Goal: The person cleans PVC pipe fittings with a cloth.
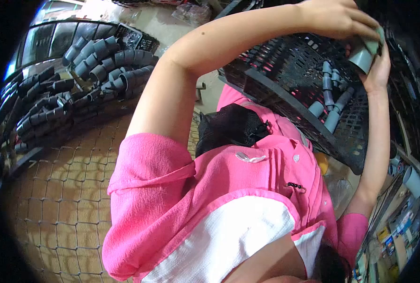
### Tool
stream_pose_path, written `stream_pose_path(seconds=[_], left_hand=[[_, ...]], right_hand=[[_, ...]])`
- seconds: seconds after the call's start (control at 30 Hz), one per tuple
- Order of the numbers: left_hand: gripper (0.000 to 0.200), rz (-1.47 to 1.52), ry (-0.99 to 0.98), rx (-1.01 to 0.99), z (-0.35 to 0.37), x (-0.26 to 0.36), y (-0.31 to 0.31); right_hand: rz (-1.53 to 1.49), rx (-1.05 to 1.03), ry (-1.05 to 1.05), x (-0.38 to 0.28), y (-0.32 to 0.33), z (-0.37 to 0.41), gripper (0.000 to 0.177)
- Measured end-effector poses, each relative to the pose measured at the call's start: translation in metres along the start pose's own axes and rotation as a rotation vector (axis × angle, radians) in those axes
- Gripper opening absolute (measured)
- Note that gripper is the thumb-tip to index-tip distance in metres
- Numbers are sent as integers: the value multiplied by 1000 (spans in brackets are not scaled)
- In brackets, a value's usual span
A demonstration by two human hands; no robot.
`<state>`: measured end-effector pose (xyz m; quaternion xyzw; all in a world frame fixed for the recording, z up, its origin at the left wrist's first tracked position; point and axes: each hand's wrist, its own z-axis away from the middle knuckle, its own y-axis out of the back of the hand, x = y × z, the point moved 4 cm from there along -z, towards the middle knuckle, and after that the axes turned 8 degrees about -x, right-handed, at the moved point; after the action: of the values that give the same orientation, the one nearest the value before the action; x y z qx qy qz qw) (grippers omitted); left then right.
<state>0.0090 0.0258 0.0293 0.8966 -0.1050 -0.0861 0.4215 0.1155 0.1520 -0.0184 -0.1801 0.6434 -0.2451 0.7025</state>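
Note:
At the upper right, a grey pipe fitting (361, 58) is between my two hands, with a grey-green part at its upper end. My left hand (339, 20) reaches across from the left, its fingers bent over that upper end. Around the far side of the fitting, my right hand (380, 70) is closed on it, with some fingers hidden behind it. Below the hands is a black plastic crate (285, 70). Several grey pipe fittings (332, 121) lie in the crate, some joined end to end.
Stacks of dark grey pipe fittings (94, 59) stand at the upper left, above a wire mesh (68, 203) on a tan surface. A black mesh bag (231, 125) lies on my lap. White pipe (413, 183) and assorted small items are at the right edge.

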Motion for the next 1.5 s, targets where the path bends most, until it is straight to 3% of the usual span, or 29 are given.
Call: stream_pose_path(seconds=[0.03,0.1,0.17,0.27,0.4,0.47,0.53,0.63,0.77,0.83,0.97,1.07,1.17,1.23,1.33,1.43,1.5], left_hand=[[64,-80,10,-94,1,3,-14],[60,-70,-95,3,3,15,-23],[58,-133,-86,79,-4,12,-24],[54,-68,118,106,-7,-4,-7],[60,52,-46,48,-4,4,7],[62,95,-93,62,-8,16,8],[62,2,5,-47,-17,15,17],[62,-49,136,-9,-21,0,22],[58,18,-20,-24,-12,11,21],[58,-37,-107,-74,-18,16,25],[60,-55,158,-73,-21,-17,24],[60,-8,77,-83,-11,-9,22],[60,-52,-172,-99,-14,16,22],[61,-20,-104,-169,-22,13,26],[63,-52,118,-88,-18,-13,20],[62,30,-29,-124,-7,0,22],[60,61,-227,-68,-9,17,19]], right_hand=[[88,415,46,-6,-7,7,55],[106,482,41,-7,-17,14,49],[118,416,48,-3,-2,12,52],[157,215,-12,-3,7,13,54],[161,417,79,-6,-11,12,54],[181,371,17,-9,-13,15,59],[144,371,47,-10,-13,11,65],[126,195,28,-20,-22,11,66],[137,187,84,-16,-20,7,72],[216,366,61,-13,-29,10,73],[183,248,68,-15,-24,5,76],[183,221,70,-21,-28,10,79],[115,420,127,-21,-34,6,80],[145,325,94,-20,-33,9,82],[179,199,5,-21,-21,13,83],[149,372,59,-21,-26,11,84],[204,266,119,-24,-24,9,84]])
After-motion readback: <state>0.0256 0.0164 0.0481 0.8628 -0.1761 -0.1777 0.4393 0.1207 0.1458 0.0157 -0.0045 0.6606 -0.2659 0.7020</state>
